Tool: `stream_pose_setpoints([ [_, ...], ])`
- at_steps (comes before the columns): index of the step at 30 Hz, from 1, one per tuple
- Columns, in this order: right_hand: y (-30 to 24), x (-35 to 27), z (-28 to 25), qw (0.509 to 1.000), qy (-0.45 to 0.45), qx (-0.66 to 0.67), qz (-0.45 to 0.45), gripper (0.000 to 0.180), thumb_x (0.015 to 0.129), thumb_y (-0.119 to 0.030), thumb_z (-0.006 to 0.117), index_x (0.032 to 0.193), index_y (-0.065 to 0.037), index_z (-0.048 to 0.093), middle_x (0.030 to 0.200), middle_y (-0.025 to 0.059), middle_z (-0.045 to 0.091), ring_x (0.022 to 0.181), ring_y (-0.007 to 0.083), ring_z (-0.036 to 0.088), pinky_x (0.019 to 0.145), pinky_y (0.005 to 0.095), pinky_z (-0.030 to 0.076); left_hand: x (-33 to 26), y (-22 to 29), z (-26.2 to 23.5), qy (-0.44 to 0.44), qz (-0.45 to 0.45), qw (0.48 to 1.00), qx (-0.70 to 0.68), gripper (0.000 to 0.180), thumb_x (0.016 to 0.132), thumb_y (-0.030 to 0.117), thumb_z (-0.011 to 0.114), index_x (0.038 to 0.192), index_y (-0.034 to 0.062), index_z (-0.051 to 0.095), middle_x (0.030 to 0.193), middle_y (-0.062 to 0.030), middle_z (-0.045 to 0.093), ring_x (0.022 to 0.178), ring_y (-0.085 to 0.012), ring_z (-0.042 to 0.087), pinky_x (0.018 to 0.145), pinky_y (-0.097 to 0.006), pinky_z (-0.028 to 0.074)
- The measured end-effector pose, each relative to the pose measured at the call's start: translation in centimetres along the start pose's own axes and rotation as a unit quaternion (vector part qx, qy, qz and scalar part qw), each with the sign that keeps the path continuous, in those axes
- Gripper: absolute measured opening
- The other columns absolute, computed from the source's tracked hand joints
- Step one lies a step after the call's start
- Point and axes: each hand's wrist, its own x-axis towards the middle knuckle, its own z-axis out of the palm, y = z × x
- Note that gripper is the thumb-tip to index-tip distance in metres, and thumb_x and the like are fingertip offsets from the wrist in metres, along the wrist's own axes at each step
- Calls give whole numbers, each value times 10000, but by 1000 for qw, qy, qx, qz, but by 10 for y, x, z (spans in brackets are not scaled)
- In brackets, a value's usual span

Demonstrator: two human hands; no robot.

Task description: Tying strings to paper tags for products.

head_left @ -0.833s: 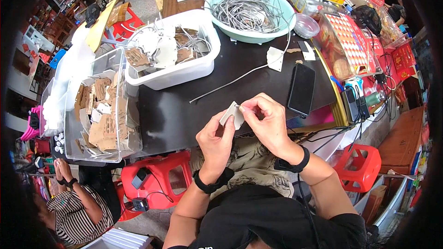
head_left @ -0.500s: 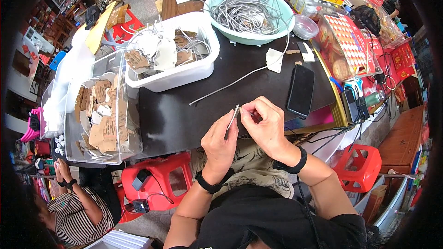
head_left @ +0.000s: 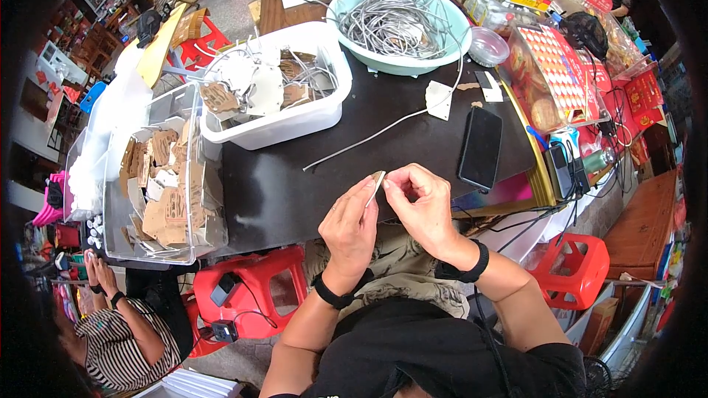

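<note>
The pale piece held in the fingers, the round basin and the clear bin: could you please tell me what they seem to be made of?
Pale piece: probably matte cardboard, being thin and flat, though seen nearly edge-on. Round basin: likely smooth plastic, from its uniform pale green and rounded rim. Clear bin: seemingly glossy plastic, since brown pieces show through its walls.

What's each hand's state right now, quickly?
Left hand: closed, holding a small, thin, flat off-white card.
Right hand: curled at the card's upper end; whether it grips cannot be told.
</note>
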Motion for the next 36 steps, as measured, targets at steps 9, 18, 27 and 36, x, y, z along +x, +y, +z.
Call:
stream_pose_setpoints([
  [9,2,3,0,995,29,-83,-50,77,797,6,706,811,18,631,737,90,618,587,152,619,534,278,486,-1,9,3,-27,-136,988,-75,225,827,-43,710,1041,20,687,953,-140,727,825,-226,728,723,-299,558],
  [18,6,1,1,986,21,-110,-121,120,785,22,707,864,19,616,780,111,617,637,208,656,543,317,521,-3,3,4,-19,-67,996,-57,247,794,-66,713,1026,18,698,1038,-149,722,919,-266,724,779,-319,572],
  [27,7,4,0,994,-15,-55,-93,88,829,13,685,886,18,618,816,107,609,651,192,647,557,301,518,-2,10,3,-31,-191,976,-95,187,859,-13,692,1040,35,678,908,-100,707,752,-160,683,667,-286,542],
  [36,12,3,2,982,16,-131,-136,162,752,54,703,869,11,599,795,113,583,657,242,624,568,338,507,-3,6,7,-18,-130,988,-80,215,852,-28,692,1058,33,674,949,-115,722,805,-193,712,700,-290,552],
])
